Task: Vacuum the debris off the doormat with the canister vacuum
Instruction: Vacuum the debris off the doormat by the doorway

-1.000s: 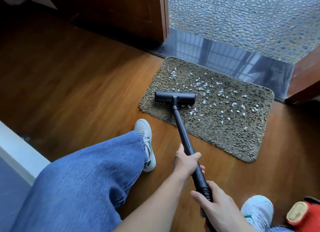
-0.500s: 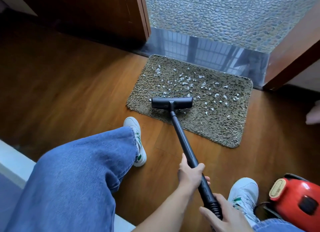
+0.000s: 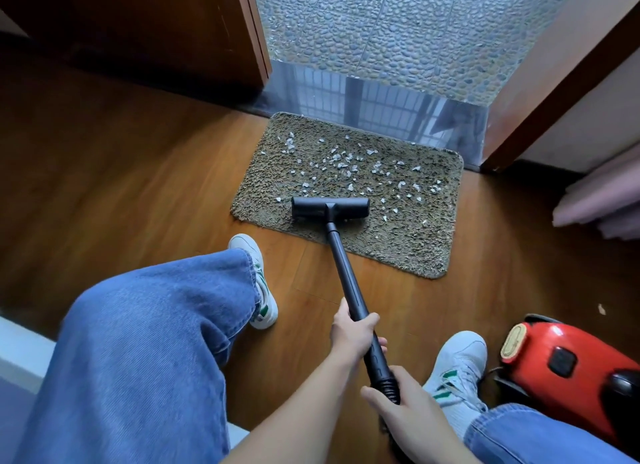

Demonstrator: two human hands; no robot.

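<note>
Nozzle nearer, canister partly off-frame

Forward left hand gripping wand, right hand gripping its near end

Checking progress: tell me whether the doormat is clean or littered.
Littered: white scraps dot the doormat beyond the vacuum head.

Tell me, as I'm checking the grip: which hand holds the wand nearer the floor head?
The left hand, round the smooth black wand, is closer to the floor head; the right hand grips farther back, at the ribbed hose end.
</note>
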